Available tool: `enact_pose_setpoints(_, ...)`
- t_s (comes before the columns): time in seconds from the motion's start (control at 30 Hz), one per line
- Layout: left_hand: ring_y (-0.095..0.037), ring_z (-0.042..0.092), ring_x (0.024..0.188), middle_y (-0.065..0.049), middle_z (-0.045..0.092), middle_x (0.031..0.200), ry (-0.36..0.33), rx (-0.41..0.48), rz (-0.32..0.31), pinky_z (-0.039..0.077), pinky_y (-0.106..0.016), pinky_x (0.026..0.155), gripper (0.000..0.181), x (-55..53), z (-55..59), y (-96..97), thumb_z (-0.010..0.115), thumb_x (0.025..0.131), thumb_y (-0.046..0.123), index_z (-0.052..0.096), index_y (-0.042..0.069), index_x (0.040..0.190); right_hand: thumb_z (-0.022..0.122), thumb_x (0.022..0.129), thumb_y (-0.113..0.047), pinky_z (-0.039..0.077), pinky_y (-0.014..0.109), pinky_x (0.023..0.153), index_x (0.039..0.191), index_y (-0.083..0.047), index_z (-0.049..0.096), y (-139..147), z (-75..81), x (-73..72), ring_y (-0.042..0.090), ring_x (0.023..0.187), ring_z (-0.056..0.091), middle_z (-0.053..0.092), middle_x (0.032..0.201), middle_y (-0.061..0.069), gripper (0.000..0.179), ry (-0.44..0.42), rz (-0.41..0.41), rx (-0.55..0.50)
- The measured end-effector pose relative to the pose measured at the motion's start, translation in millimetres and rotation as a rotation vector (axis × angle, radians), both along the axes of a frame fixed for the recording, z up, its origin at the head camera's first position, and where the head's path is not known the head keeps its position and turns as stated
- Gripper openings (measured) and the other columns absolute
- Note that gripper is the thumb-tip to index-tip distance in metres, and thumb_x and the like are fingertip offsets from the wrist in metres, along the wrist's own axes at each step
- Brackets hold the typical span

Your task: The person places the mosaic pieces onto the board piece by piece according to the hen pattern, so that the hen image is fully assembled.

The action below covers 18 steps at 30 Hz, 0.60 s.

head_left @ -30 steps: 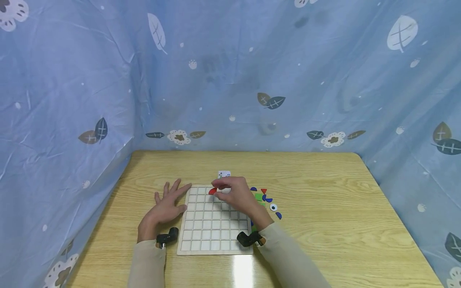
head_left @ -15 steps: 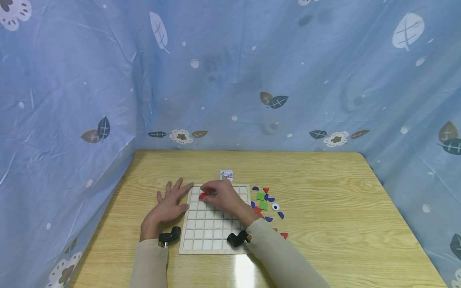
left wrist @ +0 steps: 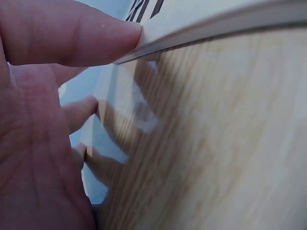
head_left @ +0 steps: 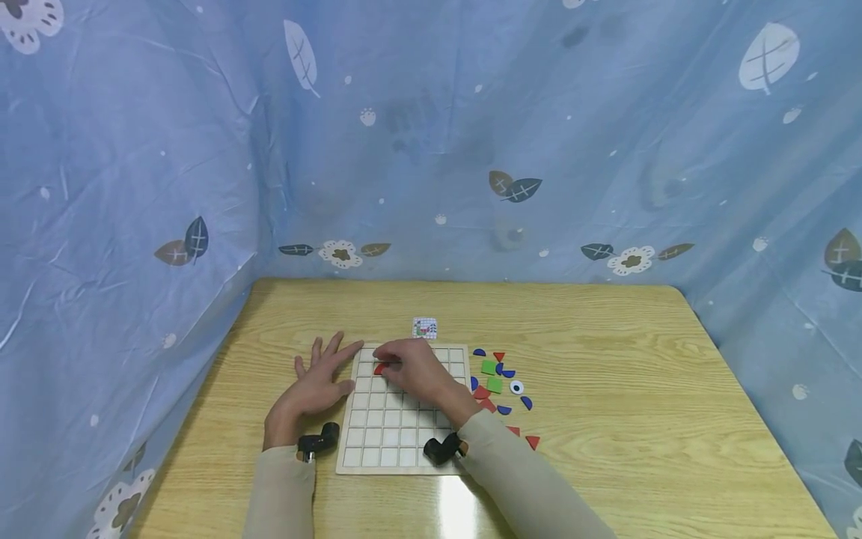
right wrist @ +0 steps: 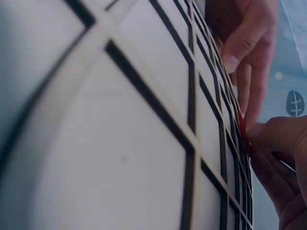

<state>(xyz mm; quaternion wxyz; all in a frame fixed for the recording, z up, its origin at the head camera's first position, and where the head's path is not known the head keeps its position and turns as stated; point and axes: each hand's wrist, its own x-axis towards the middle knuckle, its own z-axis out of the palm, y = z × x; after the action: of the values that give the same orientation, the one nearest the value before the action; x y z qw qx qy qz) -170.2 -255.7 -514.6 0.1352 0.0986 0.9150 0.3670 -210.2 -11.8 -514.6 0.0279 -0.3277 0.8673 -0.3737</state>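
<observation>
A pale gridded board [head_left: 390,436] lies on the table. My right hand [head_left: 419,370] is over its upper left part, thumb and fingertips pinching a red piece with a curved edge [head_left: 380,368]. In the right wrist view the red piece [right wrist: 243,132] shows as a thin sliver, down at the board's surface by the thumb. Fingers spread, my left hand [head_left: 313,382] rests along the board's left side. Its thumb [left wrist: 110,40] touches the board's edge in the left wrist view, and its forefinger reaches the upper left corner.
Behind the board lies a small printed card [head_left: 425,328]. Loose pieces are scattered along the board's right side: blue half-discs [head_left: 527,403], green squares [head_left: 494,385], red pieces [head_left: 533,442] and a white disc [head_left: 516,388] with a dark centre. A patterned blue curtain [head_left: 431,150] encloses the table.
My right hand has carried the red piece left and slightly down the board, then nearly stopped over the last half second. The left hand stays at the board's edge. The card has come into full view.
</observation>
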Motion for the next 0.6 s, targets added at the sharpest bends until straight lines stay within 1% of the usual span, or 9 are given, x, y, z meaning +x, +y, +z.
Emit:
enact_pose_setpoints(0.17,-0.057,-0.021,0.164,-0.025,0.002,0.183,0.002,0.007,0.009,-0.024,-0.087,0.115,0.074,0.0,-0.4,-0.7,0.064,0.103,0.011,0.038,0.017,0.172,0.08,0.098,-0.004,0.063,0.026,0.093,0.126,-0.006,0.081,-4.0,-2.8,-0.8,0.014,0.108,0.079,0.083,0.121,0.006,0.029,0.039,0.009,-0.017)
enact_pose_setpoints(0.3,-0.058,-0.02,0.164,-0.027,0.003,0.183,0.01,0.013,0.01,-0.023,-0.087,0.114,0.074,-0.6,-0.1,0.2,0.064,0.102,0.01,0.039,0.015,0.171,0.079,0.099,-0.004,0.063,0.025,0.094,0.127,-0.006,0.081,-5.0,-3.0,-0.7,0.014,0.108,0.08,0.083,0.121,0.006,0.028,0.042,0.011,-0.014)
enact_pose_setpoints(0.43,-0.057,-0.021,0.164,-0.026,0.002,0.183,0.004,0.009,0.011,-0.024,-0.087,0.115,0.073,-0.4,0.6,0.0,0.064,0.103,0.01,0.039,0.016,0.172,0.078,0.099,-0.002,0.063,0.026,0.093,0.126,-0.006,0.081,-5.4,-2.6,0.4,0.014,0.106,0.08,0.083,0.12,0.006,0.027,0.051,0.013,-0.003)
enact_pose_setpoints(0.6,-0.058,-0.022,0.164,-0.026,0.002,0.183,0.0,0.009,0.013,-0.025,-0.086,0.114,0.074,-0.4,0.3,0.0,0.064,0.103,0.009,0.039,0.016,0.172,0.078,0.098,-0.002,0.064,0.028,0.094,0.127,-0.007,0.081,-4.2,-0.6,3.1,0.015,0.109,0.08,0.083,0.122,0.005,0.029,0.07,0.0,0.018)
